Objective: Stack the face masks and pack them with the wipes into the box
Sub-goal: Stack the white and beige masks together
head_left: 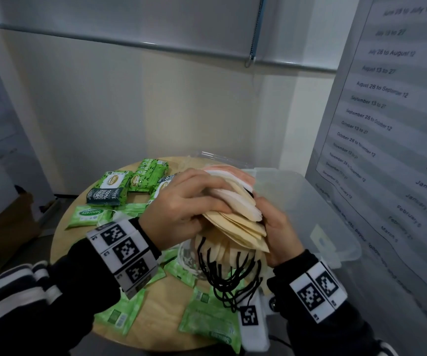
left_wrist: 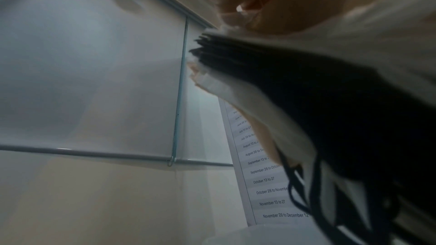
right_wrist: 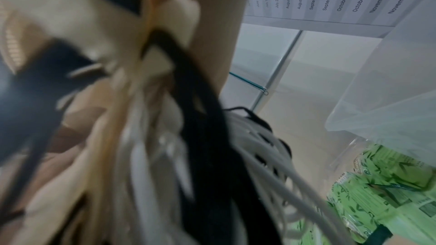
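Note:
A fanned stack of face masks (head_left: 235,217), beige, white and peach with black ear loops hanging down, is held above the round wooden table (head_left: 156,304). My left hand (head_left: 189,201) grips the stack from the left, fingers curled over its top. My right hand (head_left: 276,227) clasps it from the right. The left wrist view shows the stack's black and white layers (left_wrist: 306,90) from below. In the right wrist view the ear loops (right_wrist: 200,156) are close and blurred. Green wipes packs (head_left: 112,188) lie on the table. The clear plastic box (head_left: 309,209) stands open at the right.
More flat green wipes sachets (head_left: 207,319) lie near the table's front edge and under my left wrist. A wall chart with dates (head_left: 386,98) hangs right of the box. A window blind with a cord (head_left: 254,34) is behind.

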A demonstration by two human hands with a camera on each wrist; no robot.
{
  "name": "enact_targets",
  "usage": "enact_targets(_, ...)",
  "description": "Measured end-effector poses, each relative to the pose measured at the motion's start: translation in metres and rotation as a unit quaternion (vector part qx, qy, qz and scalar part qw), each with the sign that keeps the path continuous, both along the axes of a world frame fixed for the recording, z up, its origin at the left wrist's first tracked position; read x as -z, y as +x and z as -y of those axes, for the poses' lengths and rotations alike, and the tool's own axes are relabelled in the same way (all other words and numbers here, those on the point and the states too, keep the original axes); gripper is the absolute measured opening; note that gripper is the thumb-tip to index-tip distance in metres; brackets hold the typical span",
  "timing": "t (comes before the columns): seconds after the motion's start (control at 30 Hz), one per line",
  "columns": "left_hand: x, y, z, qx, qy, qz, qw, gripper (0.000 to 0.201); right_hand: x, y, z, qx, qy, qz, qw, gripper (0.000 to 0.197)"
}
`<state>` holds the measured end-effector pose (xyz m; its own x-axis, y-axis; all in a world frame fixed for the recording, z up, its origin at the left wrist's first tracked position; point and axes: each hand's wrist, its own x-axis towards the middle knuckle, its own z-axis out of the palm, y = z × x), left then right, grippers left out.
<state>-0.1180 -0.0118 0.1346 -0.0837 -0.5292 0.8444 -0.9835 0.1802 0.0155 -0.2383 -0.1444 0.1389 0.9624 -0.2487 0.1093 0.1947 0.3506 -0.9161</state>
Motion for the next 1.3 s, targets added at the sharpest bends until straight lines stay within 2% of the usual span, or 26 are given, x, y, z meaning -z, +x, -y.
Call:
enact_targets(0.1, 0.001, 0.001, -0.001, -0.006, 0.013, -0.019, 1.000, 0.025, 0.001, 0.001, 0.002, 0.006, -0.011, -0.008, 1.000, 0.030)
enact_targets(0.27, 0.000, 0.002, -0.001, -0.021, 0.030, -0.037, 0.999, 0.034, 0.002, 0.000, 0.003, -0.004, -0.045, -0.006, 0.999, 0.031)
enact_targets(0.43, -0.006, 0.004, -0.002, -0.016, 0.075, -0.054, 0.996, 0.015, 0.000, -0.001, 0.000, -0.019, -0.068, 0.023, 0.997, 0.040)
enact_targets(0.57, -0.006, 0.006, -0.001, -0.025, 0.100, -0.053, 0.993, 0.017, 0.003, 0.000, 0.000, -0.022, -0.023, 0.010, 0.999, 0.026)
enact_targets(0.77, 0.000, 0.004, -0.001, -0.001, 0.101, -0.080, 0.992, 0.021, 0.005, 0.001, 0.001, -0.032, -0.002, -0.001, 0.999, 0.035)
enact_targets(0.97, 0.011, 0.005, 0.000, -0.008, 0.135, -0.051, 0.989, 0.025, 0.011, 0.002, 0.001, -0.013, 0.000, -0.023, 1.000, 0.033)
enact_targets(1.13, 0.015, 0.003, 0.001, 0.017, 0.109, -0.019, 0.994, 0.039, 0.016, 0.002, 0.005, -0.031, 0.050, -0.033, 0.998, 0.037)
enact_targets(1.23, 0.015, 0.001, 0.000, 0.038, 0.092, 0.002, 0.995, 0.041, 0.018, 0.003, 0.008, -0.046, 0.048, -0.045, 0.997, 0.043)
enact_targets(1.3, 0.015, 0.001, 0.001, 0.047, 0.085, 0.001, 0.995, 0.040, 0.021, 0.007, 0.009, -0.027, 0.021, -0.052, 0.998, 0.046)
